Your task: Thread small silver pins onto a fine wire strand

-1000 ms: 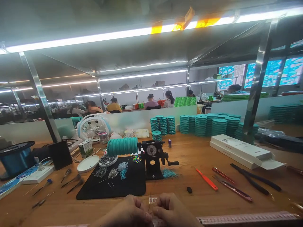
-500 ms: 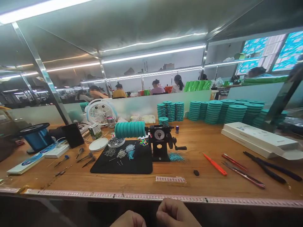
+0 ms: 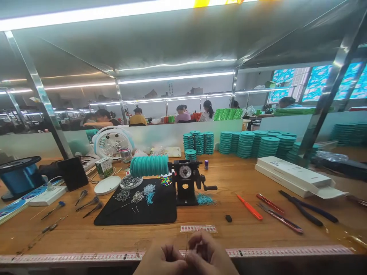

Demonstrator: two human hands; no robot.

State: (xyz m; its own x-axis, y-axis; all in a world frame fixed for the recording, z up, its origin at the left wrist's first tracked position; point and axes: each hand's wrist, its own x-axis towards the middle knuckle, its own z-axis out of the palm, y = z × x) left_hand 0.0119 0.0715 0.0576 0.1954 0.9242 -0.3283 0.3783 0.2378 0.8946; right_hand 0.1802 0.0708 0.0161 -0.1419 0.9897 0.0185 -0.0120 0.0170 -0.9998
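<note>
My left hand (image 3: 163, 259) and my right hand (image 3: 208, 255) meet low in the middle, over the table's front edge. Their fingers are curled and pinched together at the thumbs. A thin dark strand (image 3: 187, 241) stands up between them; its lower end is hidden by the fingers. Just beyond lies a short strip of measuring tape (image 3: 198, 228). Farther back is a black hand-cranked winder (image 3: 185, 183) with a dial, carrying a row of teal spools (image 3: 149, 165). Teal line scraps (image 3: 205, 199) lie by its base.
A black mat (image 3: 137, 214) holds small metal parts and beads. To the right lie an orange-handled tool (image 3: 250, 207), tweezers (image 3: 282, 219), pliers (image 3: 306, 208) and a white box (image 3: 289, 176). Teal spool stacks (image 3: 245, 144) line the back. A fan (image 3: 112, 143) stands left; people sit beyond the partition.
My hands have come up from below the table edge and closed together, with the thin strand now showing between them. The view has shifted, so the bench sits lower and more to the left.
</note>
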